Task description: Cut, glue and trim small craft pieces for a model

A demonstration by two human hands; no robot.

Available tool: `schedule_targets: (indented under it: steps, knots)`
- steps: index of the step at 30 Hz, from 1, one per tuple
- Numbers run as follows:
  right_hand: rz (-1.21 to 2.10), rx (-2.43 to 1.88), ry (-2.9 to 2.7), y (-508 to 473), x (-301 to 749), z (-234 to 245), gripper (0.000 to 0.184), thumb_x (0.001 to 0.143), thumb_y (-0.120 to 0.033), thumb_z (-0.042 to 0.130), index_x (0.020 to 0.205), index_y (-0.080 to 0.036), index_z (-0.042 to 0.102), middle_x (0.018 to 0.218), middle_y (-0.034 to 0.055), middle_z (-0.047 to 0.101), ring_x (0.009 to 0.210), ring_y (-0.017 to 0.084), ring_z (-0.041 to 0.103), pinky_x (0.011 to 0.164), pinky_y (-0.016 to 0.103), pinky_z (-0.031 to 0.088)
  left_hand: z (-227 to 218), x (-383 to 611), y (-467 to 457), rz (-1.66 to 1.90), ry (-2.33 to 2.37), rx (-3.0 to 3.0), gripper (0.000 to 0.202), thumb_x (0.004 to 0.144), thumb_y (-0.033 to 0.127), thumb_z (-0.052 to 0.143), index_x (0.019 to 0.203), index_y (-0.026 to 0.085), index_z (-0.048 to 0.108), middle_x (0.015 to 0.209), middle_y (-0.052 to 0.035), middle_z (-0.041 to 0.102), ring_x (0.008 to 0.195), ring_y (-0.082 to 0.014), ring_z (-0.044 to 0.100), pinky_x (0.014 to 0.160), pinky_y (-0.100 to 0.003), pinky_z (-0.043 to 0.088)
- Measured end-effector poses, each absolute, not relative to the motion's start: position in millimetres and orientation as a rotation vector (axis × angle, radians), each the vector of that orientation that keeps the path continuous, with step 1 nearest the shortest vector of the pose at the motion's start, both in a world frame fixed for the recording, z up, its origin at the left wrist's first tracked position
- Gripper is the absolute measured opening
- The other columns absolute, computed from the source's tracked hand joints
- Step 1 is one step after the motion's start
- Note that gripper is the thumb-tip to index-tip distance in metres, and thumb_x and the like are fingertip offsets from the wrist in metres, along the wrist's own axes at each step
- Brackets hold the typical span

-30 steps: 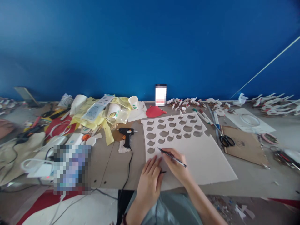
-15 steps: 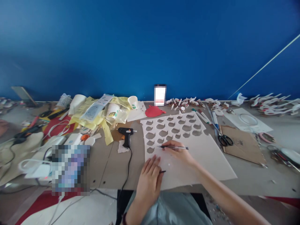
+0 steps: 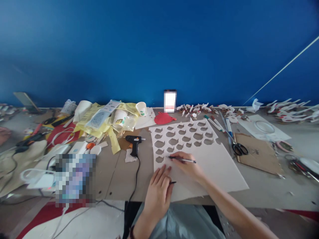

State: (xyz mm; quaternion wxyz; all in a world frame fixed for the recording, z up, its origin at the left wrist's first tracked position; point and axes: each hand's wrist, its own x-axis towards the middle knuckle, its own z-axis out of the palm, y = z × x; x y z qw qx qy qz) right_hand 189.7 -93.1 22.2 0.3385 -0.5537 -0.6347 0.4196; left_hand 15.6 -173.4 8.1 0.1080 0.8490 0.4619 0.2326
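Note:
A white sheet (image 3: 211, 166) with several rows of leaf-like cut-out holes lies flat on the table in front of me. My right hand (image 3: 185, 162) rests on it, fingers closed round a pen (image 3: 184, 160) with a clear barrel and black grip. The pen's tip meets the sheet just right of the lowest left hole. My left hand (image 3: 160, 189) presses on the sheet's lower left part. Between its thumb and index finger pokes out a thin black piece, likely a pen cap (image 3: 173, 182); the rest is hidden.
Left of the sheet lies a black glue gun (image 3: 134, 144), its cord trailing to the table's front edge. Scissors (image 3: 239, 149) and cardboard (image 3: 258, 154) are to the right. White paper cups (image 3: 141, 109), a red piece (image 3: 163, 118) and a phone (image 3: 170, 101) line the back.
My right hand and the pen have shifted slightly left, the tip a little lower. The sheet's right corner has drawn a little to the left. My left hand has barely moved.

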Motion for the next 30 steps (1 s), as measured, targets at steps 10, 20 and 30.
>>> schedule_targets:
  steps: [10, 20, 30]
  knots:
    - [1.182, -1.408, -1.606, -94.9, 191.6, 20.8, 0.016, 0.074, -0.022, 0.059, 0.085, -0.020, 0.072, 0.083, 0.0051, 0.074, 0.077, 0.020, 0.068, 0.069, 0.031, 0.053, 8.0, 15.3, -172.5, 0.708, 1.356, 2.508, 0.016, 0.090, 0.013, 0.042, 0.099, 0.019, 0.054, 0.139, -0.0084, 0.051, 0.135, -0.0242, 0.039, 0.105, -0.048, 0.043]
    - [1.138, -1.402, -1.638, -96.2, 190.3, 25.1, 0.017, 0.075, -0.021, 0.059, 0.085, -0.019, 0.072, 0.083, 0.0057, 0.074, 0.076, 0.021, 0.067, 0.069, 0.031, 0.052, 11.1, 15.1, -172.9, 0.704, 1.361, 2.512, 0.020, 0.089, 0.013, 0.042, 0.102, 0.019, 0.056, 0.137, -0.0090, 0.053, 0.134, -0.0241, 0.041, 0.105, -0.047, 0.043]
    - [1.018, -1.418, -1.696, -99.4, 189.0, 28.5, 0.018, 0.071, -0.014, 0.057, 0.081, -0.019, 0.071, 0.080, 0.0045, 0.072, 0.074, 0.019, 0.066, 0.068, 0.029, 0.050, 9.6, 14.9, -172.6, 0.723, 1.369, 2.514, 0.020, 0.089, 0.012, 0.043, 0.103, 0.019, 0.056, 0.136, -0.0085, 0.054, 0.134, -0.0230, 0.041, 0.105, -0.046, 0.044]
